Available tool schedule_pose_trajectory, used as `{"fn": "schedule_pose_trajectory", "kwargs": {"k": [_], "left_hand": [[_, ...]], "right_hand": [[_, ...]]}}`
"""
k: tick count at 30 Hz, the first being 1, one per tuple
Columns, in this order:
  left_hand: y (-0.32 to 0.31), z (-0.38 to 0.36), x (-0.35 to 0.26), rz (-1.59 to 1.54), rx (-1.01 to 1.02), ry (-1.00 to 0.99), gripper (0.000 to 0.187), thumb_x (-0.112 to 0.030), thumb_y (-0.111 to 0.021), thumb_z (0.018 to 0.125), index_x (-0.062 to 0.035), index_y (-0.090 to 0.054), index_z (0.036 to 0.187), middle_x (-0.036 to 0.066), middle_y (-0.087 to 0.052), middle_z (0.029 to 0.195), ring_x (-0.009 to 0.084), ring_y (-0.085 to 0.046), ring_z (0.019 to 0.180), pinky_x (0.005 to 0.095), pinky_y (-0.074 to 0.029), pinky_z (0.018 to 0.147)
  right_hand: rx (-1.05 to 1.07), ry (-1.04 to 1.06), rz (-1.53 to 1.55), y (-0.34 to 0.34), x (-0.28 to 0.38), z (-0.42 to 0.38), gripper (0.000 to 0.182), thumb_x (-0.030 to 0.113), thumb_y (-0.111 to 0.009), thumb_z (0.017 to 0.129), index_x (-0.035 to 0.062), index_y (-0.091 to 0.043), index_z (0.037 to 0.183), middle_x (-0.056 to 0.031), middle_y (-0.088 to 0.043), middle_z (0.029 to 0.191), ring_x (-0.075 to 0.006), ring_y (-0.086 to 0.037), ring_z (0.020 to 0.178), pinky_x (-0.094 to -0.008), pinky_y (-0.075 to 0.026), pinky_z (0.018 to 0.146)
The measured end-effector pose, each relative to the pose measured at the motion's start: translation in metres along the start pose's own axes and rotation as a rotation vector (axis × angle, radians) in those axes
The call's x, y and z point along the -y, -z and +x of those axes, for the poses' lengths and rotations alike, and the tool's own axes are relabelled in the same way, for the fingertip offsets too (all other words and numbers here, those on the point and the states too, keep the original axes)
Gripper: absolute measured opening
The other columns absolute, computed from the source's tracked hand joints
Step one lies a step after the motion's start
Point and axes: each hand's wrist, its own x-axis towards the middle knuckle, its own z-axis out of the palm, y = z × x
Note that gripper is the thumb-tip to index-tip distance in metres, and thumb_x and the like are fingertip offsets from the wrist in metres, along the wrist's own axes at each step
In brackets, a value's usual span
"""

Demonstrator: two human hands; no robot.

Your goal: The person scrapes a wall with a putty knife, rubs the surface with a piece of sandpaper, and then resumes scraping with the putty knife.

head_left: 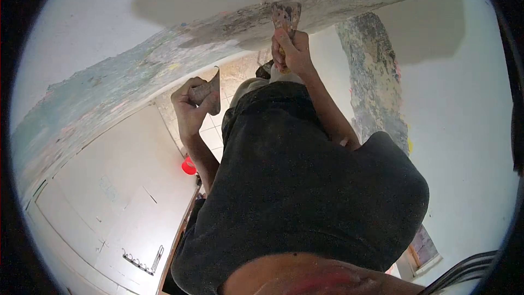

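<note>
My right hand (292, 53) is closed round the handle of a scraper (286, 15), whose wide, stained blade points up at the scraped band on the wall (224, 24). Whether the blade touches the wall is hard to tell. Lower and to the left, my left hand (190, 106) grips a second tool, a grey broad-bladed scraper (205, 94), with its straight edge facing right. Grey, green and beige patches show in the scraped band, with smooth white wall above it.
Another scraped patch (376, 71) runs down the wall at the right. Far below lie floor tiles (210, 131) and a red container (189, 165). A row of hooks (139, 262) hangs on a white surface at lower left. Dark cables (464, 273) cross the lower right.
</note>
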Motion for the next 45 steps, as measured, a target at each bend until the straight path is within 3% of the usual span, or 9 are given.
{"fn": "schedule_pose_trajectory", "kwargs": {"k": [5, 12, 15, 19, 22, 31, 35, 38, 45], "left_hand": [[-0.002, 0.002, -0.002, 0.052, 0.012, 0.037, 0.023, 0.000, -0.078, 0.071, 0.0011, -0.066, 0.091, 0.002, -0.064, 0.079, 0.0075, -0.059, 0.072, 0.0249, -0.049, 0.062], [0.000, 0.007, -0.004, 0.065, 0.041, 0.014, 0.023, -0.001, -0.077, 0.071, 0.0017, -0.066, 0.091, 0.002, -0.063, 0.077, 0.0075, -0.059, 0.071, 0.0246, -0.049, 0.062], [-0.005, 0.005, -0.018, 0.023, 0.036, 0.103, 0.022, 0.000, -0.076, 0.071, 0.0022, -0.065, 0.090, 0.001, -0.062, 0.076, 0.0068, -0.057, 0.070, 0.0243, -0.048, 0.060], [-0.001, 0.007, -0.002, 0.081, 0.023, -0.027, 0.023, -0.003, -0.077, 0.072, 0.0029, -0.064, 0.090, 0.001, -0.061, 0.075, 0.0064, -0.057, 0.068, 0.0244, -0.047, 0.058], [-0.002, 0.003, -0.013, 0.027, 0.030, 0.059, 0.024, -0.004, -0.077, 0.071, 0.0025, -0.064, 0.090, 0.001, -0.062, 0.078, 0.0072, -0.057, 0.069, 0.0250, -0.048, 0.060], [0.002, 0.002, -0.006, 0.055, 0.052, -0.019, 0.023, -0.002, -0.077, 0.071, 0.0022, -0.065, 0.090, 0.001, -0.061, 0.078, 0.0071, -0.057, 0.070, 0.0246, -0.047, 0.062], [0.002, -0.002, -0.011, 0.040, 0.038, 0.046, 0.023, 0.001, -0.076, 0.072, 0.0025, -0.065, 0.091, 0.000, -0.061, 0.076, 0.0073, -0.057, 0.070, 0.0251, -0.047, 0.062], [0.002, -0.002, -0.004, 0.078, 0.015, -0.013, 0.023, 0.002, -0.076, 0.072, 0.0022, -0.065, 0.092, 0.000, -0.061, 0.076, 0.0069, -0.057, 0.068, 0.0246, -0.047, 0.060], [0.002, -0.007, 0.000, 0.021, 0.029, -0.045, 0.026, -0.003, -0.081, 0.072, 0.0019, -0.065, 0.091, 0.000, -0.061, 0.077, 0.0061, -0.056, 0.066, 0.0232, -0.046, 0.058]], "right_hand": [[-0.074, 0.030, 0.055, -0.013, 0.004, -0.003, 0.046, 0.035, -0.053, 0.102, 0.0067, -0.051, 0.066, -0.0014, -0.046, 0.046, -0.0095, -0.043, 0.035, -0.0281, -0.038, 0.034], [-0.019, 0.011, 0.022, -0.011, 0.004, -0.001, 0.049, 0.039, -0.051, 0.102, 0.0070, -0.050, 0.064, -0.0019, -0.048, 0.047, -0.0104, -0.045, 0.036, -0.0284, -0.041, 0.035], [0.000, 0.041, -0.004, -0.004, -0.010, 0.007, 0.049, 0.040, -0.052, 0.101, 0.0070, -0.051, 0.065, -0.0018, -0.048, 0.047, -0.0104, -0.046, 0.036, -0.0286, -0.041, 0.035], [-0.003, 0.041, 0.047, -0.010, -0.007, -0.002, 0.049, 0.040, -0.053, 0.101, 0.0070, -0.051, 0.065, -0.0018, -0.048, 0.046, -0.0106, -0.047, 0.036, -0.0285, -0.041, 0.035], [-0.001, 0.040, 0.059, -0.018, 0.011, -0.003, 0.050, 0.041, -0.053, 0.101, 0.0073, -0.051, 0.064, -0.0016, -0.047, 0.046, -0.0107, -0.046, 0.035, -0.0282, -0.040, 0.034], [-0.012, 0.027, 0.001, -0.018, 0.009, 0.002, 0.048, 0.040, -0.054, 0.100, 0.0081, -0.050, 0.064, -0.0008, -0.047, 0.046, -0.0097, -0.044, 0.034, -0.0279, -0.037, 0.032], [-0.005, -0.040, 0.012, -0.016, 0.010, 0.002, 0.045, 0.035, -0.052, 0.102, 0.0062, -0.048, 0.068, -0.0022, -0.046, 0.050, -0.0112, -0.043, 0.036, -0.0275, -0.038, 0.035], [0.009, 0.108, 0.039, -0.020, 0.010, 0.004, 0.047, 0.038, -0.054, 0.101, 0.0082, -0.051, 0.065, -0.0011, -0.047, 0.046, -0.0098, -0.043, 0.034, -0.0285, -0.037, 0.032], [0.032, 0.052, -0.022, -0.016, 0.013, -0.004, 0.043, 0.034, -0.052, 0.102, 0.0055, -0.051, 0.070, -0.0022, -0.046, 0.049, -0.0117, -0.046, 0.036, -0.0277, -0.040, 0.035]]}}
